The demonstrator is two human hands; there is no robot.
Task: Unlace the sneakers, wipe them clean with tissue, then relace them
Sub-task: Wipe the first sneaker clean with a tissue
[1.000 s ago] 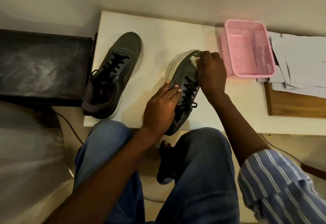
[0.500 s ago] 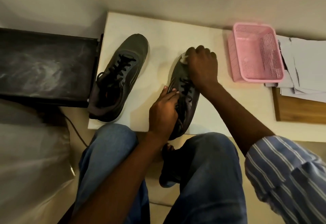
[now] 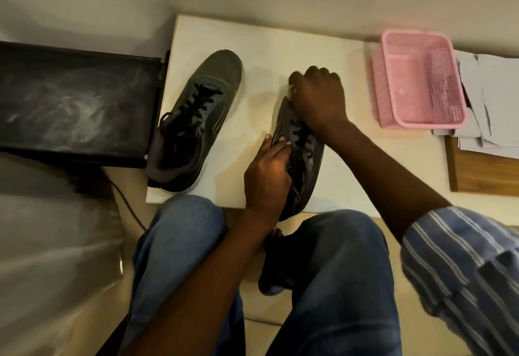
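Your right hand [image 3: 318,100] lies over the toe of the nearer sneaker [image 3: 302,153], fingers curled down over its far end. A pale scrap at the fingertips may be the tissue, but it is too blurred to tell whether you are pinching it. Your left hand [image 3: 266,170] holds the shoe's left side, fingers pressed together along the upper beside the laces [image 3: 302,136], thumb out of sight. That sneaker stands on the white board [image 3: 269,47], heel at the near edge, toe pointing away, so its long axis runs near to far; your wiping hand probably has to travel back toward you along it. The second sneaker [image 3: 196,120] sits to the left, well apart, laced and untouched.
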